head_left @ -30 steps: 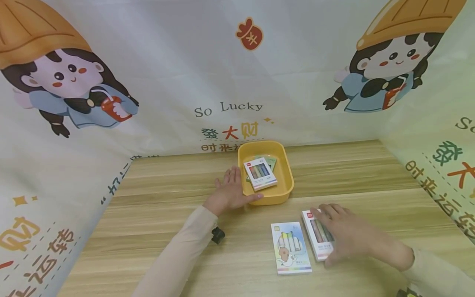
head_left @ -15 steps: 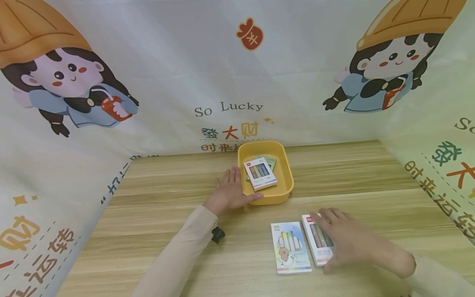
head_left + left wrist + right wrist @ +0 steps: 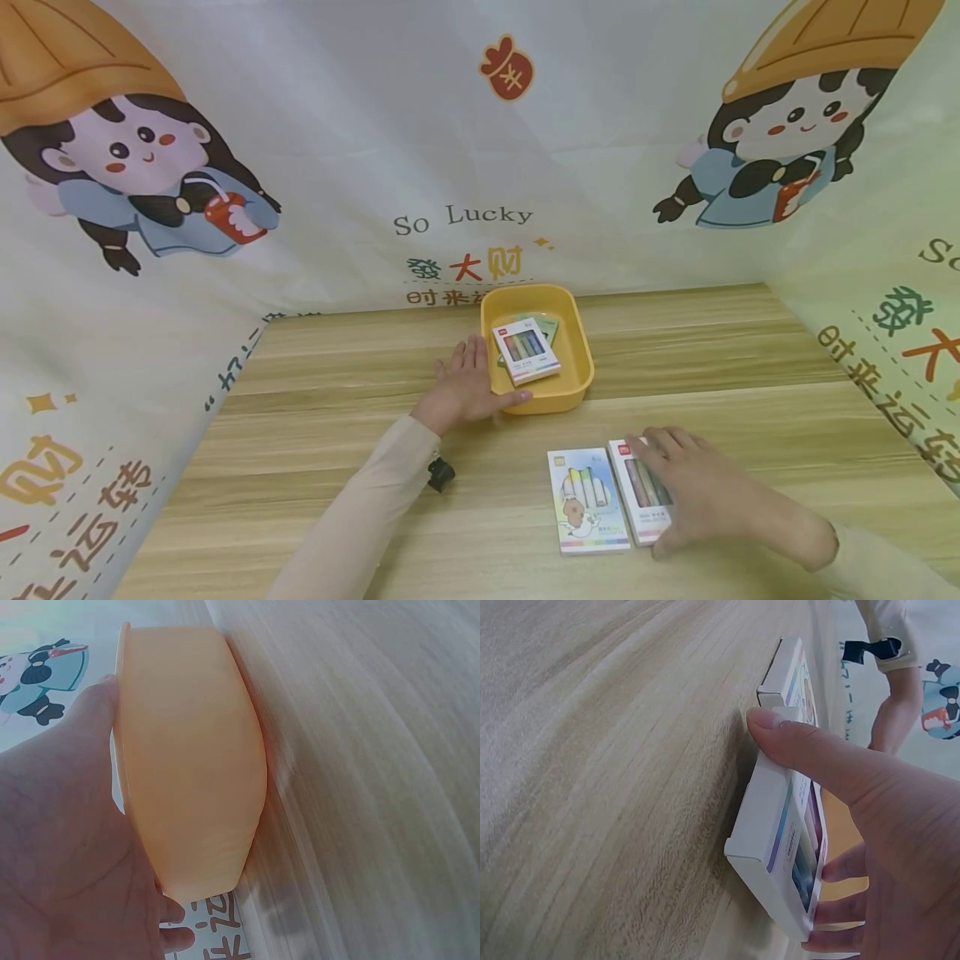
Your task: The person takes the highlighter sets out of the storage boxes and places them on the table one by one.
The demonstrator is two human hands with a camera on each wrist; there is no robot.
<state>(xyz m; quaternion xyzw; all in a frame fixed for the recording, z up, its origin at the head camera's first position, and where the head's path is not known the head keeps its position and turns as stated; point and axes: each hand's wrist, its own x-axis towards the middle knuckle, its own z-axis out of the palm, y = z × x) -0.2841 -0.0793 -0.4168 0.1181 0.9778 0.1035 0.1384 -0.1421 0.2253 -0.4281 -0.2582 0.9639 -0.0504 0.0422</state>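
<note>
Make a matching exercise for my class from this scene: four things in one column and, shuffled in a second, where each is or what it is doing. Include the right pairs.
Things
1. left hand
2. right hand
3. yellow tub
4. cartoon-printed box

Places and states
A. lies on the table, left of the gripped box in the head view
B. grips a windowed box
C. contains a white box lying over something green
D. rests against the tub's rim

Right pairs: 1-D, 2-B, 3-C, 4-A
</note>
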